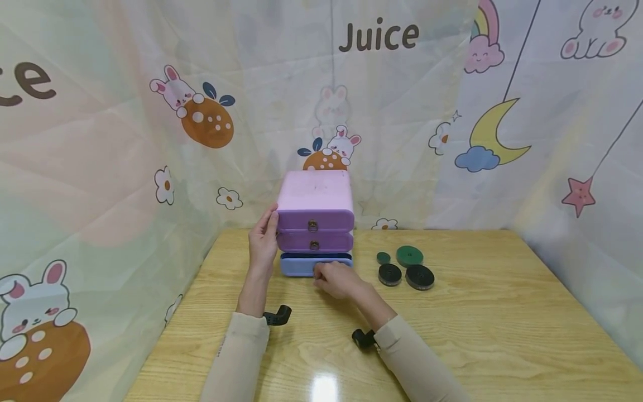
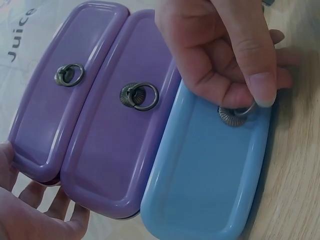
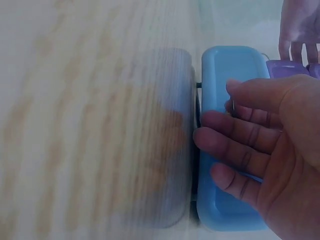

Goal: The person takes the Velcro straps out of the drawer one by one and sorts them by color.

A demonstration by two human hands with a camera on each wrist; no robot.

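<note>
In the head view, a pink-topped drawer unit (image 1: pixel 315 190) stands at the centre of the frame, on the far part of the wood-grain desk (image 1: pixel 477 335); its two purple drawers (image 1: pixel 296 220) sit above a blue drawer (image 1: pixel 296 268), whose top edge shows a dark strip; the left hand (image 1: pixel 263 237) lies against the unit's left side, fingers extended rather than clenched, touching it near the upper purple front; the right hand (image 1: pixel 337 279) is at the blue front, fingers bent in; right of centre lie two green discs (image 1: pixel 409 255) and two black discs (image 1: pixel 420 277), near one another; pale sleeves (image 1: pixel 246 340) come in from the bottom edge, with a dark wrist mount (image 1: pixel 278 315) beside each; behind hangs a printed cloth (image 1: pixel 271 67) with rabbits and the word "Juice"

In the left wrist view, the fronts run slantwise from the upper left to the lower centre; round metal pulls (image 2: pixel 140 96) hang on the purple ones; at the upper right the right hand pinches the blue drawer's ring (image 2: pixel 245 111) between thumb and finger; the left hand's fingers reach along the purple drawers' ends at lower left

In the right wrist view, the right hand enters from the right, thumb and forefinger together at the ring, the other fingers loosely bent before the blue front; the left hand shows at upper right, fingers by the purple drawers
</note>
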